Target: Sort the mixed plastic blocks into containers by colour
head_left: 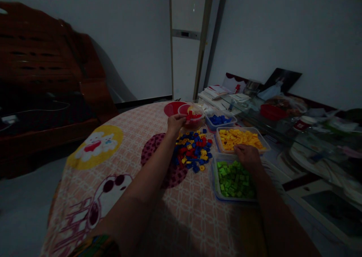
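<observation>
My left hand point(175, 123) reaches to the far side of a loose pile of mixed red, blue and yellow bricks point(194, 150) and is closed in a pinch at the rim of a red bowl point(191, 114) that holds red bricks. A small red piece shows at its fingertips. My right hand point(247, 155) rests knuckles up, fingers curled, on the edge between a tray of yellow bricks point(241, 138) and a tray of green bricks point(233, 178). What it holds, if anything, is hidden.
A small tub of blue bricks point(220, 120) and a red lid point(173, 108) lie at the back of the round table with a cartoon-print cloth point(118, 181). A cluttered glass table point(296, 132) stands right, a dark wooden bench point(42, 91) left.
</observation>
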Available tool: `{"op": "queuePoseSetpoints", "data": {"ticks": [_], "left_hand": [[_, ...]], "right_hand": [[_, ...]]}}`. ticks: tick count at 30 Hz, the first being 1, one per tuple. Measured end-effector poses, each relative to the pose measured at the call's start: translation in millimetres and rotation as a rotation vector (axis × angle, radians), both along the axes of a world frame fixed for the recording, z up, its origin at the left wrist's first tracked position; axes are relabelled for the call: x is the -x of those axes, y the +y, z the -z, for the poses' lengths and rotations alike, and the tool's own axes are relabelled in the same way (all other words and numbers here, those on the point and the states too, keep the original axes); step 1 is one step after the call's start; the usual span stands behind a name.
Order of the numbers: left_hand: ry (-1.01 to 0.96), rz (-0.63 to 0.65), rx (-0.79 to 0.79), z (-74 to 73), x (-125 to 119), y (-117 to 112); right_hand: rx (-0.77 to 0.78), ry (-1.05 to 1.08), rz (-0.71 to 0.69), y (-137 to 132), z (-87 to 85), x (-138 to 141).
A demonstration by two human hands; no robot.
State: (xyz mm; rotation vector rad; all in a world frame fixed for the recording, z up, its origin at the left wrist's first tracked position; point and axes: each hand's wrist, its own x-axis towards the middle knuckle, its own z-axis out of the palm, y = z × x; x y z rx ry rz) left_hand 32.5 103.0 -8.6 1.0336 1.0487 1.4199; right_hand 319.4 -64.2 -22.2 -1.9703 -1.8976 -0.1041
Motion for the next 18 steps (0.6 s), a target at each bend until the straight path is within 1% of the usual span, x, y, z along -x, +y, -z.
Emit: {"op": "queuePoseSetpoints", "data": {"ticks": [2,4,7,9,11,14,16,18], "left_hand": [[-0.055,-0.01,-0.036,-1.1,-4.7,1.7],[-0.058,0.001,-0.073,-2.3,-3.8,2.8],[-0.009,0.045,-0.136,-4.7,4.5,3.1],[0.057,0.111,-0.167,-6.5,9.8,2.0],[0.176,0.201,-0.159,-8.1,11.8,-0.5],[0.469,0.347,-0.174,-8.8,7.6,-6.4],[0.704,0.401,-0.266,-8.2,1.9,-10.6],[0.907,0.425,-0.383,-6.7,-4.5,-14.2]], "right_hand": [[-0.007,0.006,0.002,0.0,0.1,-0.2],[-0.006,0.007,0.001,0.0,-0.1,-0.4],[0.009,-0.008,-0.002,-0.1,-0.6,-0.4],[0.016,-0.026,0.008,-0.1,-0.8,0.0],[0.021,-0.039,0.014,0.1,-0.7,0.5],[0.016,-0.037,0.025,0.2,-0.2,1.1],[0.007,-0.026,0.035,0.2,0.2,1.2],[0.004,-0.018,0.037,0.1,0.5,1.1]]}}
